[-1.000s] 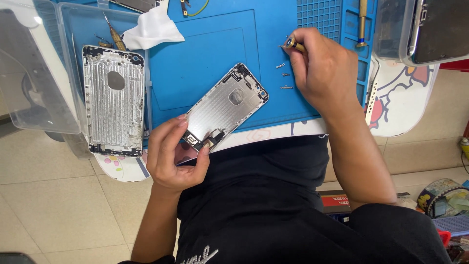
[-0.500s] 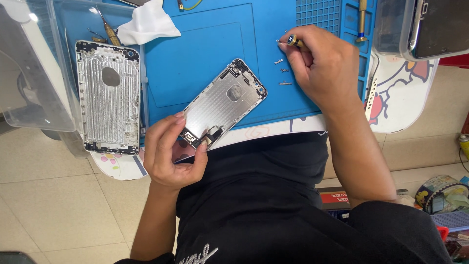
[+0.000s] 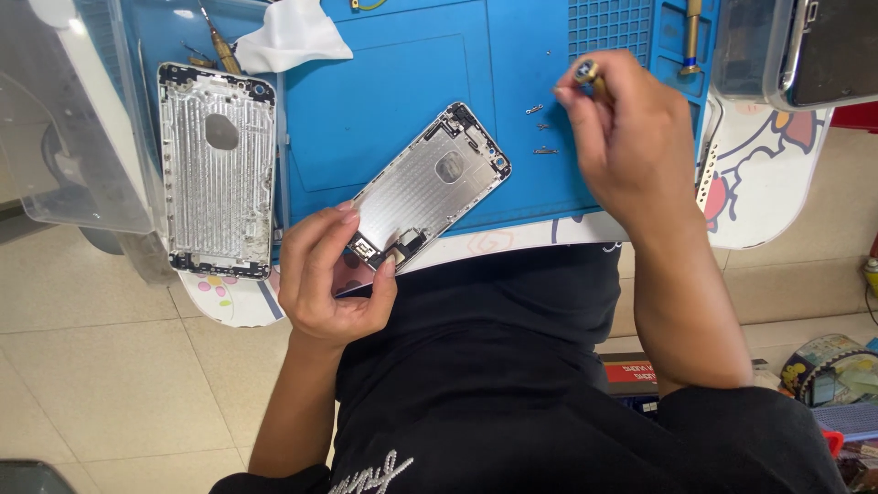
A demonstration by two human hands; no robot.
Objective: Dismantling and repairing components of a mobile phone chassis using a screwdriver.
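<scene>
Blue mat [image 3: 393, 101] on bench — left hand [image 3: 331, 274] grips silver phone housing [image 3: 430, 187] by its lower end; right hand [image 3: 631, 137] pinches screwdriver [image 3: 588, 73] beside loose screws [image 3: 540, 128].

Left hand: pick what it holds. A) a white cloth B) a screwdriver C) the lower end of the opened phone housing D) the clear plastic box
C: the left hand pinches the lower end of the opened phone housing resting on the blue mat.
</scene>
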